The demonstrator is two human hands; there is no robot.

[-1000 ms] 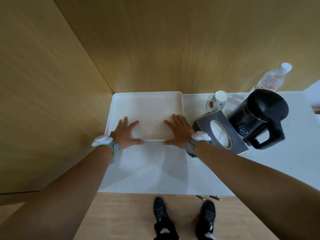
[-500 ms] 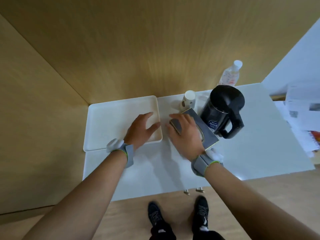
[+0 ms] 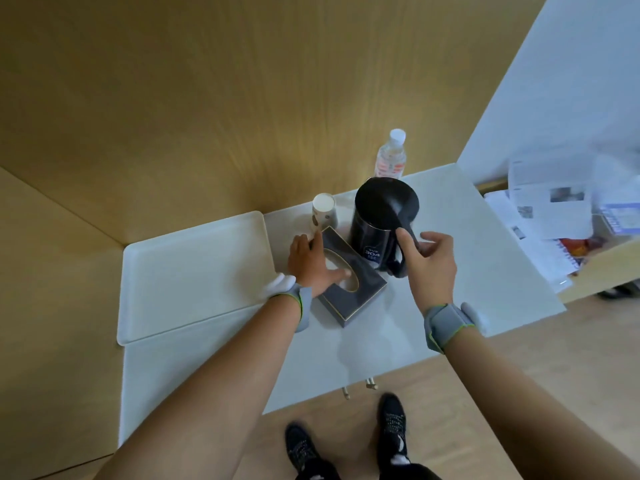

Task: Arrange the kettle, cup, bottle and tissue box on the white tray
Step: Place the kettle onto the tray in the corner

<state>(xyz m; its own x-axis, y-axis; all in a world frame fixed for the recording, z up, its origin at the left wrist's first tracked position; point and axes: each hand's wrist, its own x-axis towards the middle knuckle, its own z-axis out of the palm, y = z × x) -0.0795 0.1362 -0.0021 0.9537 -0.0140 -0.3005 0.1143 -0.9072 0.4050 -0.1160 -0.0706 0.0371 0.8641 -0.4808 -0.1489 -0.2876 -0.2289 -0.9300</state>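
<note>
The white tray lies empty on the left of the white table. Right of it sits a dark tissue box with a gold rim. My left hand wraps its far left side, thumb on top by the oval opening. A black kettle stands just behind the box. My right hand curls round its handle, thumb touching it, fingers still apart. A paper cup stands left of the kettle. Behind the kettle, at the wall, is a clear bottle with a white cap.
Wooden walls close in the table at the back and left. A lower shelf with loose papers lies off the table's right edge. My shoes stand at the table's front edge.
My left hand left the tray and came onto the tissue box. My right hand moved off the box to the kettle handle. The view swung right.
</note>
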